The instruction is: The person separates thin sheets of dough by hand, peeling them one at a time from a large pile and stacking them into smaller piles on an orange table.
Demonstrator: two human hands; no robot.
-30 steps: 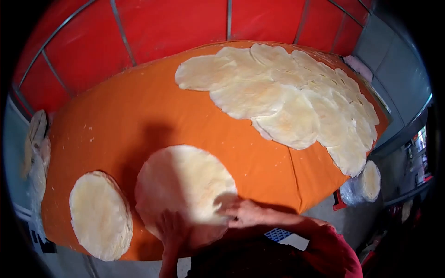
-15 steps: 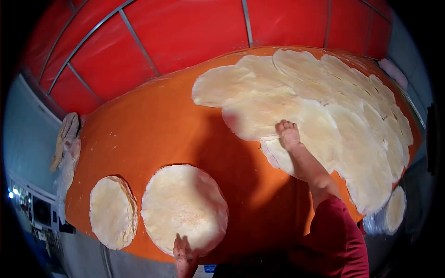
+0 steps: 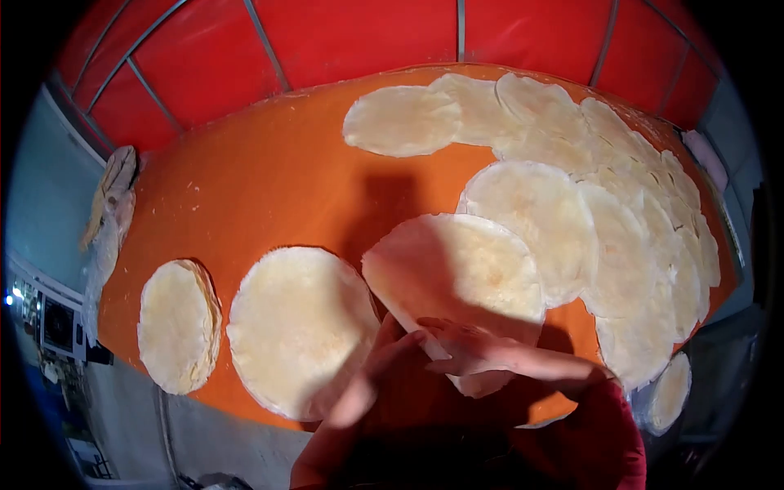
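Observation:
A large, thin round flatbread (image 3: 482, 253) is lifted at a tilt over the orange surface in front of me. My right hand (image 3: 465, 347) grips its near edge, which bends around the fingers. My left hand (image 3: 371, 376) is close by at the flatbread's lower left edge, its fingers smeared by motion. Beneath and beside my left forearm lies a big flatbread on a stack (image 3: 298, 327), its right part in shadow. The lifted sheet overlaps one of the spread flatbreads (image 3: 539, 220) in this view.
Overlapping flatbreads (image 3: 629, 237) cover the right side of the orange table (image 3: 261, 171). A smaller stack of flatbreads (image 3: 175, 327) sits at the left edge. Crumpled plastic (image 3: 110, 220) hangs at the far left. Red panels (image 3: 367, 37) stand behind the table.
My right hand has drawn a flatbread off the spread layer, toward me and to the left. My left hand has left the big stack's near edge and moved right.

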